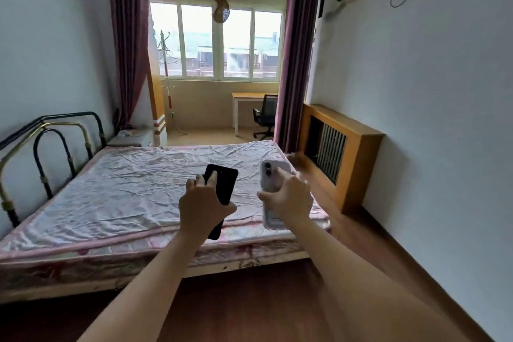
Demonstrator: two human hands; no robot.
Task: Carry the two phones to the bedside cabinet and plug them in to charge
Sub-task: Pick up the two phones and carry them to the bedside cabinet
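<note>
Fingers (pixel 213 176) of the left hand (pixel 201 207) wrap across the back of a black phone (pixel 223 184), clamping it upright, while the right hand (pixel 288 200) closes its own fingers (pixel 274 175) around a white phone (pixel 273 172) in a pale case, twin camera lenses facing the viewer. Both phones are held in the air at arm's reach, above the near foot corner of a bed (pixel 125 197) covered by a creased, pinkish sheet.

The carrying appears to be under way and the charging not begun: no cable is attached to either phone. The bedside cabinet (pixel 130 139), a low white unit with some pale items on top, stands well apart at the far side, beside the metal headboard (pixel 55 130) and below the maroon curtain (pixel 127 44). Whether a charger lies there cannot be made out at this range.

The black phone is slim, glossy and featureless from this side; the white one looks thicker in its case, its lower end showing below the palm.
</note>
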